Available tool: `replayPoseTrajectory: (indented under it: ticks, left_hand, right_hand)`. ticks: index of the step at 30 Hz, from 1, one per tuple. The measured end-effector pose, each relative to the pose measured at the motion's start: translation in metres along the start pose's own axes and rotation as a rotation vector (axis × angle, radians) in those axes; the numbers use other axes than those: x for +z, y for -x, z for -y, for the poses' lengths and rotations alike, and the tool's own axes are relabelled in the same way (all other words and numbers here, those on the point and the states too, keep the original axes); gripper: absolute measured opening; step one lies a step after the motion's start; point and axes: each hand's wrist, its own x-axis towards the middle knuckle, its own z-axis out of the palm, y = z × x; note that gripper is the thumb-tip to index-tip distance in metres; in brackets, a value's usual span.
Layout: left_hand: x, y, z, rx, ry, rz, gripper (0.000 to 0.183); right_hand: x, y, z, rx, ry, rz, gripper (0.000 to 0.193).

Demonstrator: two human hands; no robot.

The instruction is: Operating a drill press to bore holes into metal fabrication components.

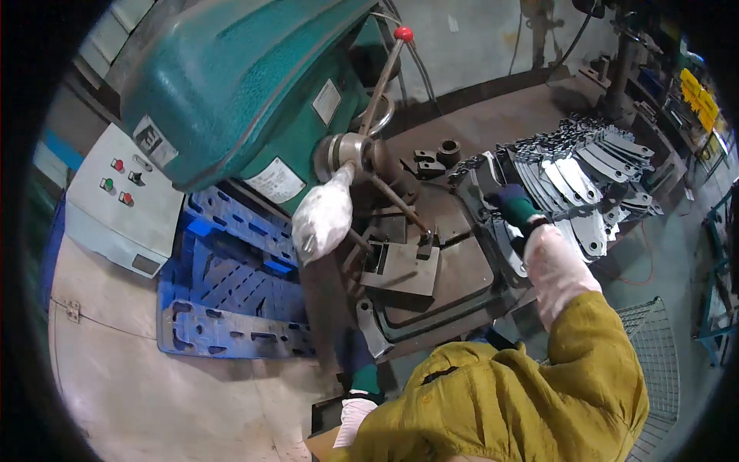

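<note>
My right hand (pixel 513 202), in a dark blue and green glove, reaches to the near left side of a pile of flat metal plates (pixel 570 181). Its fingers are curled at the edge of a grey metal plate (pixel 485 175). Low in the middle, my left hand (pixel 359 360) is smeared and dark, so its fingers do not show clearly. Just beside it, a metal plate with a hole at one end (pixel 372 329) lies by the corner of the drill press table (pixel 469 289). On that table sits a steel fixture block (pixel 402 269).
A green drill press head (pixel 246 85) overhangs from the left, its feed lever ending in a red knob (pixel 403 34). White wrapping (pixel 323 219) covers one lever end. A control box (pixel 123 200) and blue pallet (pixel 231 331) stand left; a wire basket (pixel 654 362) is at right.
</note>
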Motion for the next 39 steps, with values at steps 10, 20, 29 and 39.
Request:
replayPoseTrajectory:
  ticks: [10, 20, 29, 39]
  left_hand:
    - [-0.011, 0.054, -0.169, 0.507, 0.435, 0.936, 0.043]
    - [-0.017, 0.056, -0.169, 0.388, 0.081, 1.187, 0.058]
    - [0.006, 0.017, -0.094, 0.502, 0.007, 0.615, 0.054]
    - [0.032, -0.017, -0.128, -0.3, 0.784, 0.487, 0.045]
  right_hand:
    - [-0.089, 0.151, 0.122, -0.473, -0.048, -0.328, 0.045]
    - [-0.046, 0.116, 0.22, -0.797, 0.279, -0.349, 0.054]
    - [-0.128, 0.088, 0.292, -0.203, -1.117, 0.482, 0.046]
    - [-0.223, 0.07, 0.38, 0.195, -2.458, 0.976, 0.056]
